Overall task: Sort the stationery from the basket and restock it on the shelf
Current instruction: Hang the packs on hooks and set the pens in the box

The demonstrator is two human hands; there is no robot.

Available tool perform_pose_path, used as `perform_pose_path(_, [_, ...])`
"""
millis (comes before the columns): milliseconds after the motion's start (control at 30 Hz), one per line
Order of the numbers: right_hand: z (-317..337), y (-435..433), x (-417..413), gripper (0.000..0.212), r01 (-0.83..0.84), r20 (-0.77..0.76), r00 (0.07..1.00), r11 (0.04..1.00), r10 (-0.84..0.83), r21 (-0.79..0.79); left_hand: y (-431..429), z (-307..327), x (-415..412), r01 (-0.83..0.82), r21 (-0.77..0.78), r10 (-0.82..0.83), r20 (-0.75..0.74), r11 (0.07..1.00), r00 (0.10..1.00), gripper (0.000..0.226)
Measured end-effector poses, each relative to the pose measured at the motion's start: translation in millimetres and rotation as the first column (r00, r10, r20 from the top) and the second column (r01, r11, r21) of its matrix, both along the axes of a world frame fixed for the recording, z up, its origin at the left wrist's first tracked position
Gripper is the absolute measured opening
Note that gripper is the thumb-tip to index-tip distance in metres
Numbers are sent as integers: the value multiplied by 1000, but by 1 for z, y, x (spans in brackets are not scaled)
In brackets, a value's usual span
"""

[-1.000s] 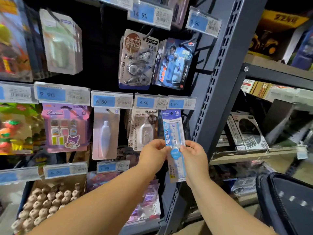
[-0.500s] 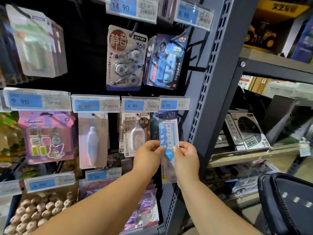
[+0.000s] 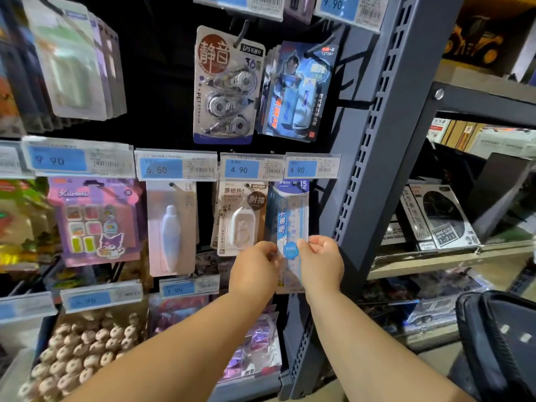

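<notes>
A long blue and clear ruler pack marked 15 cm hangs upright under the right-hand 4.90 price tag. My left hand pinches its left edge near the lower half. My right hand pinches its right edge at the same height. The pack's top sits at the peg just below the tag; whether it is on the peg I cannot tell. The dark basket stands at the lower right.
A correction-tape pack hangs just left of the ruler pack. The grey shelf upright rises close on its right. Boxed goods lie on the right-hand shelf. A bin of small round erasers sits at the lower left.
Both hands have lifted the ruler pack and carried it in toward the peg under the 4.90 tag. The view has moved closer to the shelf.
</notes>
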State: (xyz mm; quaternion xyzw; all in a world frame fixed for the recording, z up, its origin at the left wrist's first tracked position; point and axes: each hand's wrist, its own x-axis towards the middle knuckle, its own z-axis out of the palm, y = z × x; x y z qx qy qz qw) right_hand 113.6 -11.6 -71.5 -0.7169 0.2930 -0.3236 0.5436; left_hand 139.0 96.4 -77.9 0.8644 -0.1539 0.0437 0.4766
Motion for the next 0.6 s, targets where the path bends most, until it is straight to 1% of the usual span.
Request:
perform_pose_path(67, [-4, 2, -1, 14, -4, -47, 999, 1000, 3, -18, 9, -8, -2, 0, 65, 0, 1, 998, 1000, 19])
perform_pose_path(200, [-11, 5, -6, 21, 3, -106, 994, 993, -16, -121, 30, -22, -4, 26, 150, -22, -25, 988, 999, 24])
perform_pose_path(300, [-12, 14, -14, 15, -20, -137, 991, 980, -7, -198, 54, -26, -4, 73, 251, -56, -75, 965, 996, 20])
perform_pose_path(367, [-15, 31, -19, 11, -83, -174, 984, 962, 38, -259, 79, -28, -1, 90, 304, -58, -113, 949, 992, 18])
perform_pose_path(433, [-20, 50, -25, 16, -158, -175, 979, 932, 105, -325, 102, -27, 3, 84, 347, -44, -121, 934, 992, 17])
perform_pose_path(533, [-33, 91, -35, 24, -333, -203, 942, 826, 268, -455, 153, -27, 2, 91, 434, -46, -114, 896, 992, 17])
perform_pose_path(600, [-46, 123, -38, 28, -474, -264, 881, 740, 393, -477, 194, -30, -3, 122, 531, -72, -115, 838, 991, 22])
